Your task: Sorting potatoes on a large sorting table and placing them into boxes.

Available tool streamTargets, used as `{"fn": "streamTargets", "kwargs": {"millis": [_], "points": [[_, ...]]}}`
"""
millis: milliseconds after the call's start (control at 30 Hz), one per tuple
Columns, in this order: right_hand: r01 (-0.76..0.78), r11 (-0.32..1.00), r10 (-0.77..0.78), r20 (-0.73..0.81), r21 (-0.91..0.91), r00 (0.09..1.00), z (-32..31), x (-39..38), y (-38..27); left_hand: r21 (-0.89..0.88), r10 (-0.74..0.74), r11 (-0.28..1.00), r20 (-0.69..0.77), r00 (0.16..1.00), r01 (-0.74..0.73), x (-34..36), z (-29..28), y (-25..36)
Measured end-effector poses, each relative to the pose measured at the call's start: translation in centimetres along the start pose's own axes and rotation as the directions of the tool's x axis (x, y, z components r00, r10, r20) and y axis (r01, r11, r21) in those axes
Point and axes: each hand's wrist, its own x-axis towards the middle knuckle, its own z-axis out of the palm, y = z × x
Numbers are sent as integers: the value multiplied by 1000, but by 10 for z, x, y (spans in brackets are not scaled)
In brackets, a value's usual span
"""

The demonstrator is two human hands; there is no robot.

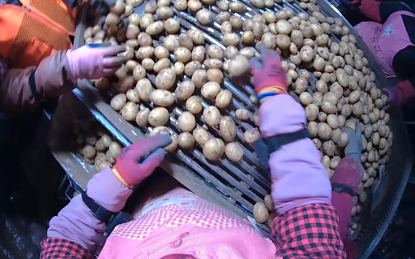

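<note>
Pale brown potatoes (pixel 165 79) cover a sloping rack of dark metal bars (pixel 231 181). My left hand (pixel 140 159), in a red glove with grey fingertips, rests on the rack's near edge beside the closest potatoes. Its fingers are stretched out, the thumb apart, and nothing is in them. Out over the middle of the rack, my right hand (pixel 271 74), gloved alike, has its fingers against a slightly blurred potato (pixel 237 66). It appears to hold that potato just above the others; part of the grip is hidden.
At the left, a co-worker in an orange vest (pixel 29 23) reaches among the potatoes with a pink glove (pixel 96 61) and a dark glove. Another person in a pink apron (pixel 387 36) stands far right. A grey-gloved hand (pixel 352 143) reaches in from the right. Potatoes lie in a lower chute (pixel 66 157).
</note>
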Motion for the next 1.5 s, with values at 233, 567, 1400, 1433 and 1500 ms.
{"fn": "streamTargets", "kwargs": {"millis": [233, 567, 1400, 1433, 1500], "points": [[401, 915, -256, 696, -50, 671, -28, -159, -72, -310, -175, 938, -45, 984, 152, -1, -2, -10], [75, 933, -303, 656, 352, 691, -45, -140, -133, -854, -129, 157, 480, 868, 496, 9, 13, -2], [-340, 688, -455, 746, 641, 487, 8, -93, -217, -986, -92, 87, 137, 986, 145, 20, -25, -16], [-586, 531, -472, 788, 612, 395, 3, -91, -221, -992, -68, -33, 125, 990, 123, 18, -26, -13], [-747, 341, -447, 798, 570, 404, -10, -83, -222, -973, -14, -157, 175, 985, 170, 8, -29, -16]]}}
